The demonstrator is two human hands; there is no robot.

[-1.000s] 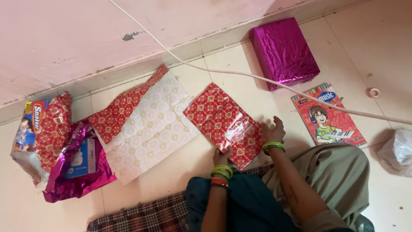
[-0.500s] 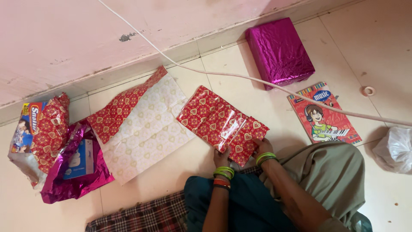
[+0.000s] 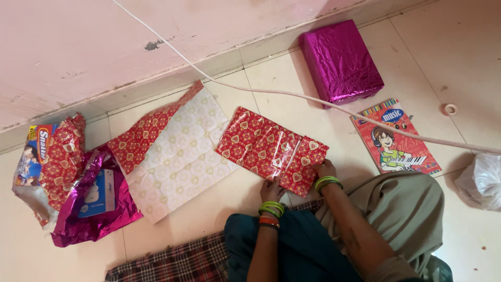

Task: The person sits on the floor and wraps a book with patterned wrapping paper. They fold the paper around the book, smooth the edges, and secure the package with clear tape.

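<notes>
Where pink wall [image 3: 78, 47] meets cream tiled floor [image 3: 313, 78], white cable [image 3: 292, 94]

Red heart-patterned wrapped parcel [image 3: 271, 150] lies flat on the floor.

Soft, even daylight is filling your view, warm and pinkish. The shiny magenta foil-wrapped box [image 3: 342, 60] at upper right is catching bright glints, and the clear tape on the red heart-patterned wrapped parcel [image 3: 271, 150] at centre is glaring white. Shadows are lying faint beside them. Everything is staying reasonably sharp, softening slightly toward the frame's edges.
</notes>
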